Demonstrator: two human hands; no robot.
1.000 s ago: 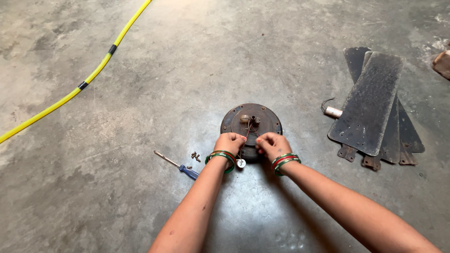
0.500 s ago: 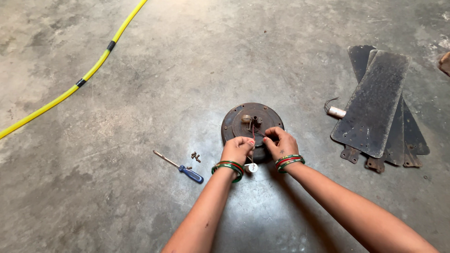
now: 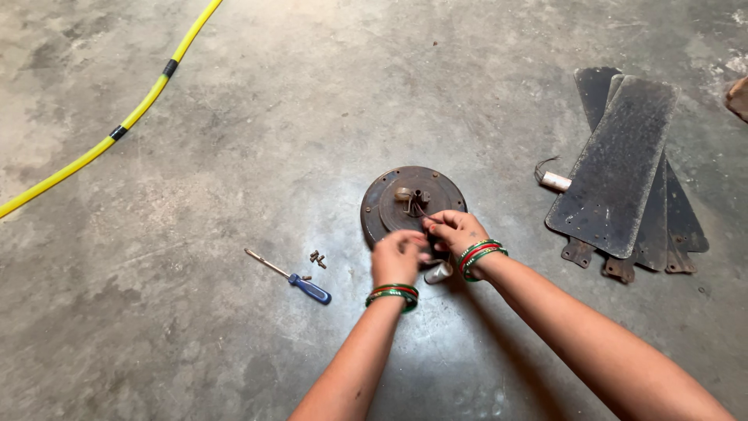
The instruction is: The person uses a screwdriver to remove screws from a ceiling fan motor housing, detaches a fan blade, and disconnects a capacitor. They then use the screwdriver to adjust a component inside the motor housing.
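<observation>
A round, rusty fan motor housing (image 3: 413, 204) lay flat on the concrete floor (image 3: 257, 132), and both hands worked at its near edge. The left hand (image 3: 399, 260) was curled over the rim, its fingers bent in on themselves; what they gripped, if anything, was hidden, so I cannot tell. The right hand (image 3: 456, 232) had its fingers pinched narrowly on thin dark wires (image 3: 421, 209) that ran from the hub at the housing's centre. A small pale cylinder (image 3: 439, 272), possibly a capacitor, lay on the floor just beside the wrists. Both wrists wore red and green bangles (image 3: 393, 294). To the left lay a blue-handled screwdriver (image 3: 292, 278) with a few small screws (image 3: 315, 257) near it. Dark fan blades (image 3: 623, 168) were stacked well apart on the right, a yellow hose (image 3: 117, 132) crossed the far left
</observation>
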